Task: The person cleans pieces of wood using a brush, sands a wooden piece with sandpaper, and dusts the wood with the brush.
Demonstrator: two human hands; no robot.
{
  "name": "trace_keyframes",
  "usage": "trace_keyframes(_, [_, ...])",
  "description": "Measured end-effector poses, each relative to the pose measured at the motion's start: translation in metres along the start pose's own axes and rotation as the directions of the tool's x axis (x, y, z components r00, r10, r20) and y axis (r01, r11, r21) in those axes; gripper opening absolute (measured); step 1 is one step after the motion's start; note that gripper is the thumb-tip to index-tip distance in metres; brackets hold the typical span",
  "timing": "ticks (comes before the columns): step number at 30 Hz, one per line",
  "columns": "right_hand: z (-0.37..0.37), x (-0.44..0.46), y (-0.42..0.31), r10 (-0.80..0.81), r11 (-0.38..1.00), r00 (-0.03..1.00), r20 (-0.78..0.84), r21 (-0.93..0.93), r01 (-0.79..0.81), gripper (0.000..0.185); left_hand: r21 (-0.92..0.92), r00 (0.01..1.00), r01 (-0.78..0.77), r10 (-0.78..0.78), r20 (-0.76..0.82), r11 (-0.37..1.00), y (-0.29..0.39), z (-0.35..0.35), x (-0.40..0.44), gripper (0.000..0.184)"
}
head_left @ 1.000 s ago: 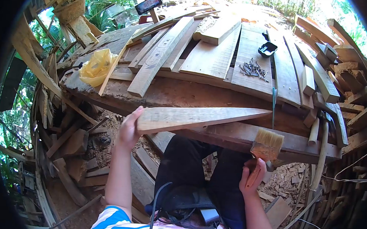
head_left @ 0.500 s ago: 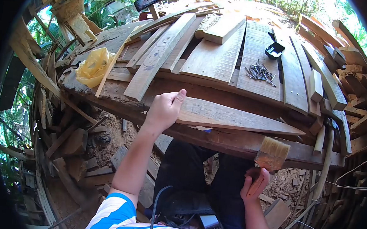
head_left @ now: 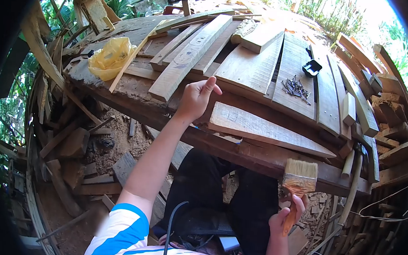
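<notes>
In the head view my right hand (head_left: 290, 211) grips the orange-brown wooden handle of a wide paintbrush (head_left: 300, 176). Its pale bristles point up, close to the bench's front edge. A tapered wooden board (head_left: 268, 131) lies along the front of the bench, its narrow end to the right. My left hand (head_left: 197, 98) is just off the board's wide left end, thumb raised and one finger stretched out, holding nothing that I can see. Its other fingers are partly hidden behind the palm.
Several planks (head_left: 251, 67) lie across the heavy bench. A pile of dark nails (head_left: 297, 89) and a small black tray (head_left: 312, 68) rest on them. On the left sits a yellow plastic bag (head_left: 109, 60). A hammer (head_left: 359, 149) hangs at the right end. Offcuts and sawdust cover the ground.
My left hand has let go of the tapered board and lifted away from it. The paintbrush has turned more upright in my right hand, and its handle now shows.
</notes>
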State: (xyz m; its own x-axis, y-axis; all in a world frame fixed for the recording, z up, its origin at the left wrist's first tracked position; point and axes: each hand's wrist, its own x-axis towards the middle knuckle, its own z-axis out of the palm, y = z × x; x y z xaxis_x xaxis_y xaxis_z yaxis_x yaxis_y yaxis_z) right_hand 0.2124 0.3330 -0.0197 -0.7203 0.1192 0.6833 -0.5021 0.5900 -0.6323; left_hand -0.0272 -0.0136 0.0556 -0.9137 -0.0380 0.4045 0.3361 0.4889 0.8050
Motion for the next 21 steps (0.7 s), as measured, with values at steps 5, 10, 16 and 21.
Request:
trace_keyframes(5, [-0.013,0.045,-0.015,-0.148,0.989,0.984,-0.101,-0.018,0.147,0.038,-0.098,0.998,0.005,0.002,0.070,0.995,-0.002,-0.007,-0.002,0.062])
trace_keyframes(10, [0.001,0.162,0.003,-0.065,0.998,0.953,-0.296,-0.042,0.055,0.020,-0.081,0.978,-0.201,0.205,0.040,0.976,-0.006,-0.001,0.000,0.057])
trace_keyframes(16, [0.022,0.262,0.036,0.214,0.957,0.951,-0.222,-0.145,-0.249,0.039,-0.222,0.991,0.046,-0.018,0.130,0.974,-0.010,-0.006,-0.001,0.062])
trace_keyframes(21, [0.038,0.238,0.047,0.080,0.940,0.948,-0.307,-0.293,-0.174,0.020,-0.183,0.978,0.055,-0.016,0.209,0.982,-0.002,-0.006,-0.006,0.050])
